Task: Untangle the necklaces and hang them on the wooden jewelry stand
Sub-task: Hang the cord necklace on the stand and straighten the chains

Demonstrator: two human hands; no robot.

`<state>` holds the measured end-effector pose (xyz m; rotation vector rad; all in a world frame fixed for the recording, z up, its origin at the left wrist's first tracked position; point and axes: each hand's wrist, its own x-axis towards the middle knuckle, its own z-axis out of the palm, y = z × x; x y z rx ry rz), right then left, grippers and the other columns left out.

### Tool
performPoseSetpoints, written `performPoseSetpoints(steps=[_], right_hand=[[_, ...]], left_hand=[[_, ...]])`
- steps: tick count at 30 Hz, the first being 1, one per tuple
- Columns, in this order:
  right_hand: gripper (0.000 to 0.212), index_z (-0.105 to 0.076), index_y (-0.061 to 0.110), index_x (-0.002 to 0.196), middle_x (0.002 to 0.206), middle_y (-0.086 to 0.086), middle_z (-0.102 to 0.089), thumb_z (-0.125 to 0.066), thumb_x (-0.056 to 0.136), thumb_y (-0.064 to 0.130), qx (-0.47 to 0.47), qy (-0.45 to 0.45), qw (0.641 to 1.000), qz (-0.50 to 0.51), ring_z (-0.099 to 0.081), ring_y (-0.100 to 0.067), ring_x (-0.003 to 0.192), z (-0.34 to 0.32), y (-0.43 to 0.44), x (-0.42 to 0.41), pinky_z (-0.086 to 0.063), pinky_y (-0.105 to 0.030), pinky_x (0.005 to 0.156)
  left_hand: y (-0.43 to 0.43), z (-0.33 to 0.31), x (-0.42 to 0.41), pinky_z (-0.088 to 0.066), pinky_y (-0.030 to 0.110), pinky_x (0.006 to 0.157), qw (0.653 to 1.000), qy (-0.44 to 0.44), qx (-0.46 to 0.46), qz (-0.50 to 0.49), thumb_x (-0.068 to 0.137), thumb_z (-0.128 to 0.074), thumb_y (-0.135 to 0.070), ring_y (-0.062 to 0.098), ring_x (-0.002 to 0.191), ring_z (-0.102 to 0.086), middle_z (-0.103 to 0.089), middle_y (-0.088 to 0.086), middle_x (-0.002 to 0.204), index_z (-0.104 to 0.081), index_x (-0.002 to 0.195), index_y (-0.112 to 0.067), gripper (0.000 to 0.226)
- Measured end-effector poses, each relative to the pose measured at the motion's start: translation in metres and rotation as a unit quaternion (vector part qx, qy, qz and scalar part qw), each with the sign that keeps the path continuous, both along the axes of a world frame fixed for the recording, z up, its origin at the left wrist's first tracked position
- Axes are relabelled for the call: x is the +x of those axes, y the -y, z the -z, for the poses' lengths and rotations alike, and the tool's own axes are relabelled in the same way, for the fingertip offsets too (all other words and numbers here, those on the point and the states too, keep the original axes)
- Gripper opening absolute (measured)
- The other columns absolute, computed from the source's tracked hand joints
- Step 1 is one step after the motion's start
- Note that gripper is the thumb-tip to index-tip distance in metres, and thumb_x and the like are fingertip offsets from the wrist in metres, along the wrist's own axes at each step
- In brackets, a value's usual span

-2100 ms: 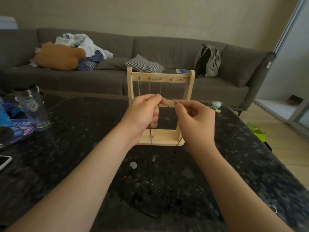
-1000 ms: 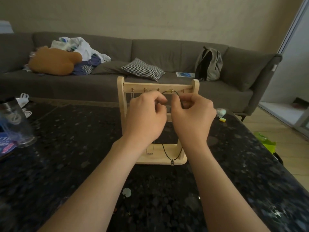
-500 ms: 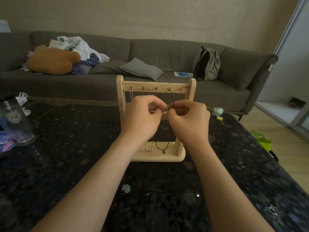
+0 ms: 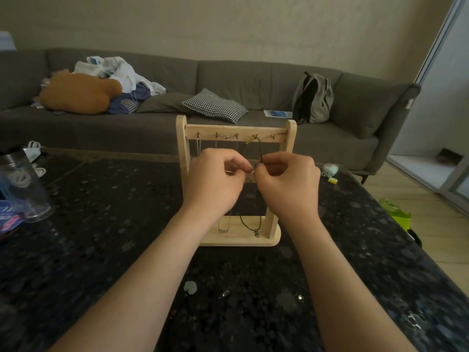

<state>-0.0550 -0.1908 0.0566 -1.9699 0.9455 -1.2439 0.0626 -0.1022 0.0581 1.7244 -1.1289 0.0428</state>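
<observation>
Left hand [image 4: 215, 185] and right hand [image 4: 288, 186] worked together in front of the wooden jewelry stand [image 4: 181, 148]. Fingers [image 4: 243, 165] of both pinched the black cord necklace [image 4: 261, 151], probably fastening its clasp so it hung hooked.

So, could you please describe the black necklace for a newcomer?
On the dark speckled stone table stands a pale wooden jewelry stand. From its top bar hangs a black cord necklace, thicker and darker than the fine silver chains beside it.
</observation>
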Motion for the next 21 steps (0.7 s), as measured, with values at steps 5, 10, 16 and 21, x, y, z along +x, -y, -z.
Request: performPoseSetpoints(steps=[5, 10, 16, 21], right_hand=[[0.024, -0.080, 0.025, 0.116, 0.092, 0.017, -0.074, -0.077, 0.092, 0.028, -0.020, -0.002, 1.000, 0.018, -0.073, -0.009, 0.097, 0.000, 0.000, 0.002, -0.066, -0.036, 0.086], [0.022, -0.081, 0.027, 0.114, 0.093, 0.016, -0.076, -0.077, 0.093, 0.032, -0.039, -0.006, 0.999, 0.032, -0.072, -0.007, 0.096, -0.001, -0.001, 0.001, -0.064, -0.033, 0.088], [0.015, -0.078, 0.025, 0.106, 0.077, 0.013, -0.070, -0.078, 0.091, 0.023, -0.046, -0.001, 0.998, 0.044, -0.069, -0.003, 0.077, -0.005, -0.009, -0.007, -0.052, -0.011, 0.076], [0.013, -0.070, 0.025, 0.095, 0.071, 0.008, -0.065, -0.074, 0.091, 0.014, -0.036, -0.033, 0.999, 0.013, -0.063, -0.007, 0.069, 0.003, -0.021, -0.015, -0.050, -0.017, 0.071]], left_hand=[[-0.004, -0.004, -0.003, -0.064, 0.035, 0.088, 0.999, 0.017, 0.010, -0.032, 0.097, -0.076, -0.014, 0.003, 0.091, -0.072, -0.078, -0.013, 0.097, -0.084, 0.098, -0.032, 0.020], [-0.008, -0.008, -0.004, -0.065, 0.034, 0.082, 0.997, 0.034, 0.018, -0.065, 0.097, -0.077, -0.017, 0.004, 0.085, -0.073, -0.077, -0.015, 0.090, -0.083, 0.093, -0.034, 0.018], [-0.022, -0.011, -0.006, -0.066, 0.036, 0.077, 0.995, 0.026, 0.034, -0.090, 0.098, -0.076, -0.023, 0.008, 0.075, -0.076, -0.076, -0.014, 0.081, -0.078, 0.090, -0.034, 0.014], [-0.040, -0.001, -0.006, -0.067, 0.041, 0.075, 0.989, 0.008, 0.119, -0.082, 0.103, -0.067, -0.032, 0.010, 0.068, -0.072, -0.072, -0.009, 0.077, -0.073, 0.087, -0.032, 0.018]])
